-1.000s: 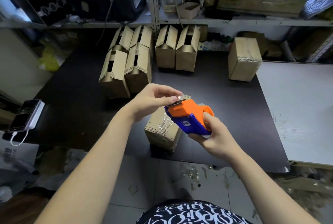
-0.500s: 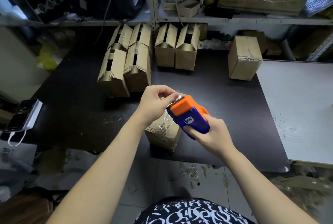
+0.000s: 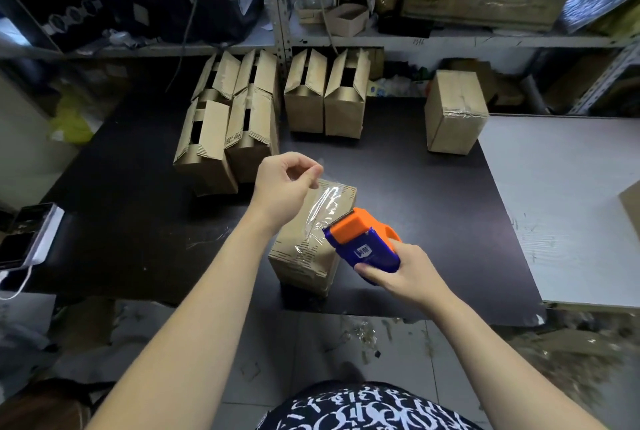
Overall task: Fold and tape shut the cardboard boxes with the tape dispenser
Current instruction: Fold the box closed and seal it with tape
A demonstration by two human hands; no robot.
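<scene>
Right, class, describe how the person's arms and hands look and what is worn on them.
The left hand and the right hand are bare: no gloves, rings or watch show. Both forearms are bare as well, no sleeves in view. At the bottom edge sits a dark garment printed with white lettering.

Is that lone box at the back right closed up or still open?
Closed: the lone box has its flaps folded flat, and shiny clear tape runs across it.
</scene>
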